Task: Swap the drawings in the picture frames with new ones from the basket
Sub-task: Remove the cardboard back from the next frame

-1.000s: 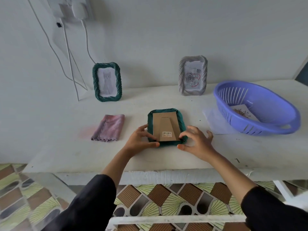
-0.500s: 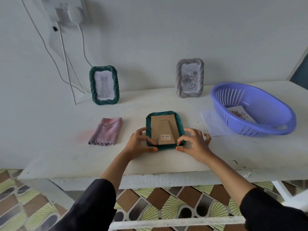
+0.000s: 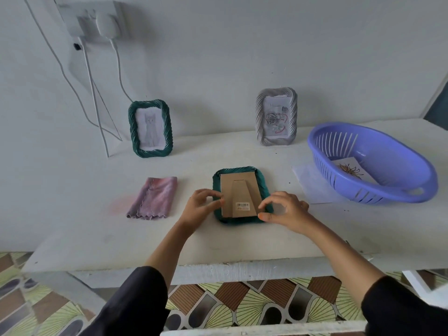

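White-painted table (image 3: 242, 241) against a white wall, patterned floor tiles (image 3: 242, 306) showing below its near edge.

Near centre of the table: dark green picture frame with a twisted-rope rim (image 3: 263, 187), lying face down. Its brown cardboard backing (image 3: 228, 187) faces up with the stand folded flat. A barcode sticker (image 3: 243, 206) sits at the near end.

Left hand (image 3: 201, 207) is at the frame's left side, its fingers curled, thumb and forefinger pinching the backing's left edge. Right hand (image 3: 287, 210) is at the near right corner, its fingers curled, thumb and forefinger tips closed on the backing's corner over the rim. Both sleeves are black.

Far left, upright by the wall: second dark green rope-rimmed frame (image 3: 132, 132) with a pencil cat drawing (image 3: 150, 129). Far right of centre, also upright: grey rope-rimmed frame (image 3: 260, 117) with a rose drawing (image 3: 276, 118).

Right side: oval blue-violet plastic basket (image 3: 392, 154) with slotted walls, and a flower drawing on white paper (image 3: 350, 169) lying inside it. A pale sheet (image 3: 308, 183) lies flat on the table, partly under the basket's left end.

Left of the face-down frame and apart from it: folded pink-mauve cloth (image 3: 155, 197).

On the wall, far left: white socket with plugs (image 3: 97, 20), and white cables (image 3: 94, 93) hanging down to the table.
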The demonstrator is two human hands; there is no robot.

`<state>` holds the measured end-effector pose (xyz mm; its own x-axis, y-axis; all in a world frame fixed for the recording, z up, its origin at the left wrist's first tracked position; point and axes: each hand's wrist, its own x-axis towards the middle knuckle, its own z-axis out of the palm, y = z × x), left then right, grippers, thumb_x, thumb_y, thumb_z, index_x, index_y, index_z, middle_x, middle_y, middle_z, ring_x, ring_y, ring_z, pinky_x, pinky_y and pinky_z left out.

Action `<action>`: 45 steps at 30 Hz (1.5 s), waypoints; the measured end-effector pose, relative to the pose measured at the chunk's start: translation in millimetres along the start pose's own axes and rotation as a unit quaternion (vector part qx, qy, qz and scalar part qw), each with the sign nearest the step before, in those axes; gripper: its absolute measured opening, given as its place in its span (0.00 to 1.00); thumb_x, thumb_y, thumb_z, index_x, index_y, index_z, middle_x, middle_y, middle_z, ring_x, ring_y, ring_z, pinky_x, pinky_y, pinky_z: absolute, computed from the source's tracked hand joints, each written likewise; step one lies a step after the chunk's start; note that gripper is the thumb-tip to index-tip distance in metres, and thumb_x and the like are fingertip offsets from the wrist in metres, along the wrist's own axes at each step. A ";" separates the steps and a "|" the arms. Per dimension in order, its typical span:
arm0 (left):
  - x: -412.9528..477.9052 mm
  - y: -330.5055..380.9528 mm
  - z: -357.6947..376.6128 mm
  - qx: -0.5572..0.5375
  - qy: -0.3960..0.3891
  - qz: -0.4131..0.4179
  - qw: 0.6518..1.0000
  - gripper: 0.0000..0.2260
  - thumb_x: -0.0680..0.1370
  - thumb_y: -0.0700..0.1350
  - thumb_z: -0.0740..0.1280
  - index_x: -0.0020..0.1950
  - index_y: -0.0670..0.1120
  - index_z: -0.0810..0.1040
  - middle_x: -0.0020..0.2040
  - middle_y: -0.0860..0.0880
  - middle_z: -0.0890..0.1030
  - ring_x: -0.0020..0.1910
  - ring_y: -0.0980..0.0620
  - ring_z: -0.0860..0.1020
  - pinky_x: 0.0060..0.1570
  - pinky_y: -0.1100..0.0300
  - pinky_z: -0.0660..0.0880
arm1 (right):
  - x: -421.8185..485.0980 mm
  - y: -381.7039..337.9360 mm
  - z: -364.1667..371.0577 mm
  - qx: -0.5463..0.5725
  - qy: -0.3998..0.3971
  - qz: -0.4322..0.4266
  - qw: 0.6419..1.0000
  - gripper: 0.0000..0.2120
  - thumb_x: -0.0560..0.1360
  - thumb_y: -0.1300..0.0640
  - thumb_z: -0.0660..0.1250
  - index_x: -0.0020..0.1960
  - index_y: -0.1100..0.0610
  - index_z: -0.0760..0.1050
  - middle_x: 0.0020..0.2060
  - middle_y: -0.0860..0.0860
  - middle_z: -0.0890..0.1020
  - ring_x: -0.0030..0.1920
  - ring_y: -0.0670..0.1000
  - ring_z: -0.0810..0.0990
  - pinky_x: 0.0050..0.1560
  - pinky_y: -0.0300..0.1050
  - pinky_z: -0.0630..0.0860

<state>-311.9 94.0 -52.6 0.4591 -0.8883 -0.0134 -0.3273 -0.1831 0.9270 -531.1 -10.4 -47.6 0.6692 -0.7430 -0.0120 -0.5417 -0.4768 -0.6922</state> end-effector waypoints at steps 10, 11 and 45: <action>50.7 -4.9 15.5 0.144 0.126 -0.056 0.980 0.10 0.77 0.47 0.64 0.53 0.48 0.83 0.53 0.45 0.84 0.54 0.44 0.79 0.57 0.50 0.75 | 56.4 2.2 -2.9 0.006 0.065 0.072 0.995 0.16 0.71 0.45 0.69 0.59 0.42 0.76 0.61 0.46 0.76 0.65 0.49 0.70 0.62 0.49 0.57; 53.2 -5.6 17.3 0.145 0.129 -0.055 0.979 0.11 0.77 0.47 0.64 0.53 0.47 0.83 0.52 0.45 0.84 0.53 0.44 0.80 0.55 0.50 0.75 | 59.2 3.1 -1.6 0.006 0.074 0.066 0.995 0.16 0.71 0.46 0.69 0.59 0.44 0.76 0.60 0.46 0.77 0.64 0.49 0.71 0.62 0.49 0.58; 65.0 1.5 18.0 0.018 0.130 -0.066 0.989 0.09 0.74 0.51 0.68 0.43 0.47 0.85 0.53 0.53 0.74 0.61 0.47 0.72 0.64 0.47 0.68 | 76.0 19.6 4.0 -0.024 0.132 0.042 0.990 0.13 0.72 0.47 0.68 0.55 0.45 0.80 0.64 0.46 0.76 0.66 0.47 0.69 0.60 0.49 0.55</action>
<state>-297.4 28.4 -58.8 0.6953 -0.7180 -0.0311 -0.2777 -0.3083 0.9099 -488.8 -74.2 -65.0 0.4680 -0.8746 0.1265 -0.6171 -0.4259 -0.6617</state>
